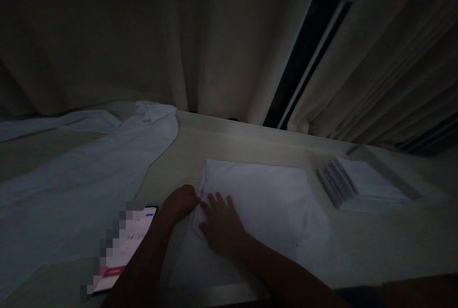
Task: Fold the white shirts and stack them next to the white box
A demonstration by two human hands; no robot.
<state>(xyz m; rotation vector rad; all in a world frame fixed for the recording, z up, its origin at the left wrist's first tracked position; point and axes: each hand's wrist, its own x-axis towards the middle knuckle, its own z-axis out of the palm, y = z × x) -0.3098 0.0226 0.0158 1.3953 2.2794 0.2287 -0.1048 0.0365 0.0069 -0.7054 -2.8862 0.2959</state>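
A white cloth (272,203), partly folded, lies in front of me, with a folded strip along its left edge. My left hand (182,201) is closed at that edge, its fingertips pinching the fabric. Palm down on the cloth just to the right rests my right hand (223,226), open with its fingers spread. A phone (134,246) with a lit screen sits beside my left forearm, which covers part of it. Dim light hides what kind of garment, if any, the cloth is.
A white shirt (107,160) is spread out at the left, collar toward the curtains. On the right, several folded white cloths (368,181) form a stack beside a pale raised panel (390,169). Beige curtains (229,46) hang behind the pale table (200,141), with a dark gap between them.
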